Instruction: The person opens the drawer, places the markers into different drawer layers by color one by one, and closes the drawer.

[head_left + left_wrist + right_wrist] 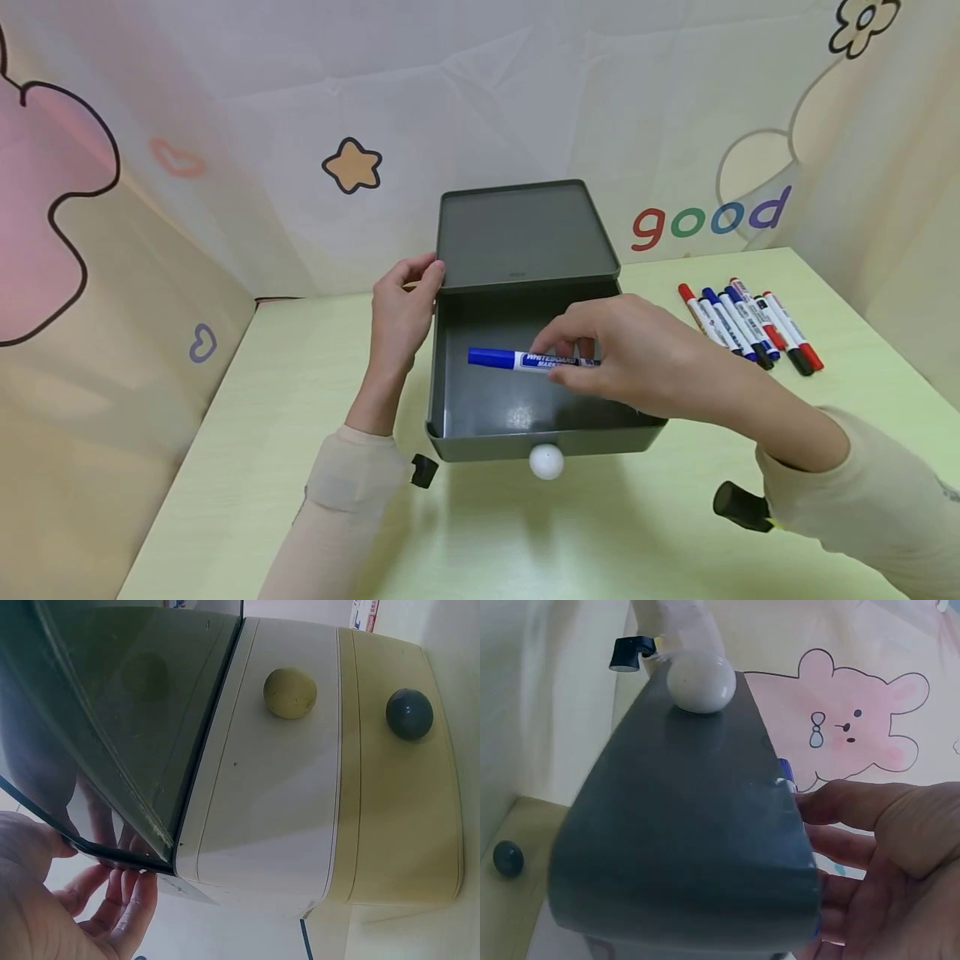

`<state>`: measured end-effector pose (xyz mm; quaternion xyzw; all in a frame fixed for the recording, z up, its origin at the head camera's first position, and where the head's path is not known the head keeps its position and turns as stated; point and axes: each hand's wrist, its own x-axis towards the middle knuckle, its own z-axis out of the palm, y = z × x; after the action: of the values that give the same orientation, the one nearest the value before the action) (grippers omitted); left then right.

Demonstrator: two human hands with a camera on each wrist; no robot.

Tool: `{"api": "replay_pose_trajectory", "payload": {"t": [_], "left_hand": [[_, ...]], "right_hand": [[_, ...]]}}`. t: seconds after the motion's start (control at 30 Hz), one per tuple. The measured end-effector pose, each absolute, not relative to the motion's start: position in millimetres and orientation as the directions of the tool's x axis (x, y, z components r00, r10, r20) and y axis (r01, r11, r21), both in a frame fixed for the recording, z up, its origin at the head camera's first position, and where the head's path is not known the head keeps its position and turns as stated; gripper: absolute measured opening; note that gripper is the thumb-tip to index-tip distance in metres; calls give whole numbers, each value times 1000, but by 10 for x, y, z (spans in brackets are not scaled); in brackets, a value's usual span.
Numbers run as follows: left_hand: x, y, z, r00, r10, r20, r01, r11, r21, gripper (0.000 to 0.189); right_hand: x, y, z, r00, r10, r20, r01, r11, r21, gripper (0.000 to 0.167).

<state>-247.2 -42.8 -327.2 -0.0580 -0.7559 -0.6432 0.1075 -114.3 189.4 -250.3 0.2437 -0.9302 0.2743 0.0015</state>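
A blue-capped whiteboard marker is pinched between the thumb and fingers of my right hand, lying level over the pulled-out grey drawer. A white round knob sits on the drawer's front. The drawer slides from a small cabinet with a grey top. My left hand touches the cabinet's left side near its front edge, thumb and fingertips against it. In the right wrist view, the drawer front hides most of the marker behind it.
Several whiteboard markers with red, blue and black caps lie in a group right of the cabinet. Below the grey drawer are a white drawer with a yellowish knob and a yellow drawer with a dark knob. A printed curtain hangs behind.
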Motion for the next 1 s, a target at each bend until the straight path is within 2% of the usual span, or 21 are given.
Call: {"api": "replay_pose_trajectory", "payload": {"t": [0.33, 1.0], "left_hand": [[-2468, -438, -3274, -970, -47, 237, 227, 161, 960, 34], [-2469, -437, -3279, -973, -33, 230, 222, 158, 962, 36]], "right_hand": [[-1159, 1853, -2589, -851, -514, 112, -500, 724, -476, 20], [-1138, 1820, -2724, -828, -556, 76, -532, 734, -422, 23]]}}
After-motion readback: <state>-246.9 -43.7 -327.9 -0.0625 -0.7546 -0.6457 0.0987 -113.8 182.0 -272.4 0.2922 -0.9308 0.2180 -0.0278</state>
